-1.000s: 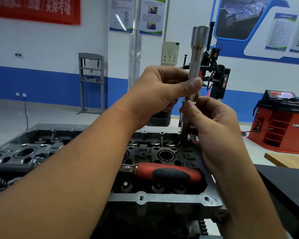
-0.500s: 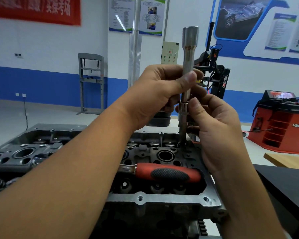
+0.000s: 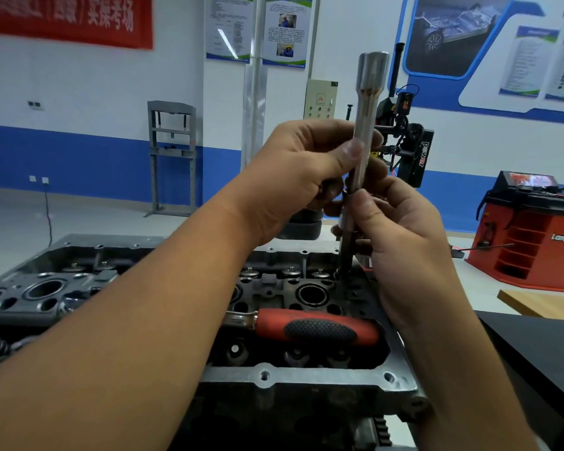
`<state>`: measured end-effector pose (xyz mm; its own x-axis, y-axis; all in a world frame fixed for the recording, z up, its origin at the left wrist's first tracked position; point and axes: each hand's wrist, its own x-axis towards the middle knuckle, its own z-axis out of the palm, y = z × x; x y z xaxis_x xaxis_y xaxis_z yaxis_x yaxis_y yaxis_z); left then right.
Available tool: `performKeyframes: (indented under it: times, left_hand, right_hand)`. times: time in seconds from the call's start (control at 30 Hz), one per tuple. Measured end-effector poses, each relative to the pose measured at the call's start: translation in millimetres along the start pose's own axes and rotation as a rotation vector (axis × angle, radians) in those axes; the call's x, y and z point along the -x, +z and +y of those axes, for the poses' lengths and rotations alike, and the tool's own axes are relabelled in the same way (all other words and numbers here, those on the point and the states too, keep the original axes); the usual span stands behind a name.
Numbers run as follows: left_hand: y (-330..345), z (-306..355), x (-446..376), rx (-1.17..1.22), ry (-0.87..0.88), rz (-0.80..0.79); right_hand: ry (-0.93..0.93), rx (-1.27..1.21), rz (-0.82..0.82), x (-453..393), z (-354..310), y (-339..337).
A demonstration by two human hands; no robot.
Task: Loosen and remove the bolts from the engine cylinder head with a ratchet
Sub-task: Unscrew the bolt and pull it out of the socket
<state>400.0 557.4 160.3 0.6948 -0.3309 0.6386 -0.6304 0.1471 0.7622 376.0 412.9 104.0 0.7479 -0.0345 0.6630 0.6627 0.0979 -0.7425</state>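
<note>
Bright, even indoor light with soft, faint shadows. Glare streak on the left wall poster (image 3: 228, 43); sheen along the metal extension bar (image 3: 365, 125). Strong wide-angle bending toward the edges, red banner (image 3: 66, 17) smeared and soft at upper left. Near forearms slightly blurred, background mildly hazy.

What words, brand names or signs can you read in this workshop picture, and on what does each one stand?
"power": black tyre machine behind the hands.
"Laupody" (last letters cut off, uncertain): red balancer cabinet.
"实操考场": red banner; the characters before it are blurred.
Wall posters: too small to read.
Blue display boards: blurred.
Beige control box: red logo, unreadable.
</note>
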Motion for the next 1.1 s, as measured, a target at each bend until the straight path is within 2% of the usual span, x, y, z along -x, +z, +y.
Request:
performKeyframes:
  times: [0.2,0.4,0.6,0.77,0.97,1.1]
  left_hand:
    - [-0.4,-2.6,1.7,-0.009,0.096,0.045]
    - [1.8,-2.8,0.6,-0.036,-0.013,-0.054]
    - [0.1,-2.3,0.7,-0.084,0.049,0.029]
    - [1.3,-1.0,0.5,-0.103,-0.037,-0.021]
    - [0.7,-3.7,0.5,-0.099,0.042,0.021]
    - [1.1,-0.8,1.0,-0.088,0.005,0.006]
  right_hand:
    - [-0.033,0.074,0.059,2.3,-1.8,-0.5]
    - [-0.025,0.022,0.020,1.0,-1.1,1.9]
    - [-0.032,0.001,0.137,2.1,-2.0,0.6]
    - [-0.012,-0.048,0.090,0.3,-0.2,1.5]
    - [-0.027,0.005,0.111,4.1,-4.9,2.7]
    - [-0.051,-0.029,0.133,4.9,-5.7,2.9]
